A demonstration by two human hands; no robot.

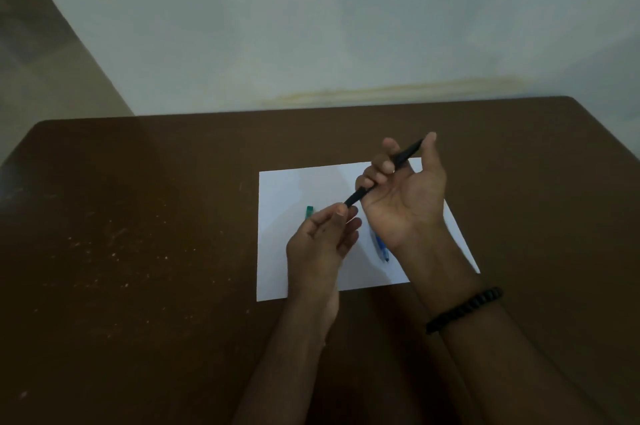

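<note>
The right hand [401,199] had its fingers [382,166] curled round the black pen [405,156], held above the far right part of the paper [294,182]. The pen's long axis slanted from far right to near left. Its lower end met the pinching fingertips [341,211] of the left hand [322,237], the nearer hand to that end. On the paper lay a green pen [309,211], partly behind the left hand, and a blue pen [381,248] under the right wrist. The paper's far left corner offered free room.

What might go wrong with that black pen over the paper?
The left hand pinches the end of the black pen; a hard tug might make it slip from the right hand and mark the paper. The right wrist hangs above the blue pen and might roll it away.
</note>
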